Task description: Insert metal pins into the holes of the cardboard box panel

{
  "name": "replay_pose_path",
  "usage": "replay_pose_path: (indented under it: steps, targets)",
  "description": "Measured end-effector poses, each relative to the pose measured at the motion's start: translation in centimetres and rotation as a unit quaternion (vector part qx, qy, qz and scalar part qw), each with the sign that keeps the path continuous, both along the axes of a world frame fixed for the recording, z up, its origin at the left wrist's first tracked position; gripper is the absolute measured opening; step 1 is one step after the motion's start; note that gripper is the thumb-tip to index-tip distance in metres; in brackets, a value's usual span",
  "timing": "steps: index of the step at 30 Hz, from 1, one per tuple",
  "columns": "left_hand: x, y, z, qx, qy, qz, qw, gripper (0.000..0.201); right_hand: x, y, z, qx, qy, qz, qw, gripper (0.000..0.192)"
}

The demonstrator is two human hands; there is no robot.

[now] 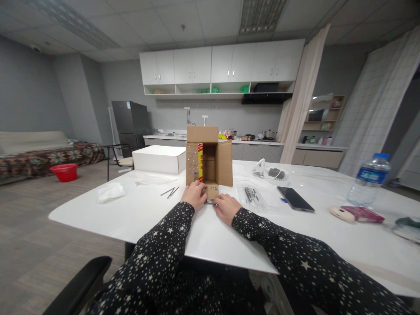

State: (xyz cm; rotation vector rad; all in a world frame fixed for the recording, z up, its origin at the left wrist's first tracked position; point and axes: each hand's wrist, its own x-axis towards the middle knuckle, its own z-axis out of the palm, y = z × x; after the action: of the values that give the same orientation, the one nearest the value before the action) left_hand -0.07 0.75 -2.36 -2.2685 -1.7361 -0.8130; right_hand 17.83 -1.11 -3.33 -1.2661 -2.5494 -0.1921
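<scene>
Cardboard box [209, 159] standing open-fronted near the white table's [138, 214] front edge, left hand [194, 194] curled against its lower flap, right hand [227, 208] flat beside, both touching a small metal piece [210, 201], neither hand's grip clear, smartphone [295, 198] rightward.

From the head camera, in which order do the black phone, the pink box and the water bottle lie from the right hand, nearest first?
Measured from the right hand:
1. Black phone, flat on the table just to its right.
2. Pink box, farther right, near the table's edge.
3. Water bottle, upright, farthest right, behind the pink box.
</scene>
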Motion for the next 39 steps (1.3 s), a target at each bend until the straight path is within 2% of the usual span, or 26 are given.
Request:
replay_pose_path:
  steps: [20, 39]
  targets:
    - [-0.12, -0.05, 0.26, 0.007, -0.017, 0.076, 0.997, 0.022, 0.03, -0.09, 0.12, -0.011, 0.001, 0.001, 1.000, 0.027]
    - [-0.27, 0.12, 0.20, 0.011, -0.022, 0.048, 0.999, 0.013, 0.05, -0.21, 0.23, -0.016, -0.002, -0.002, 1.000, 0.026]
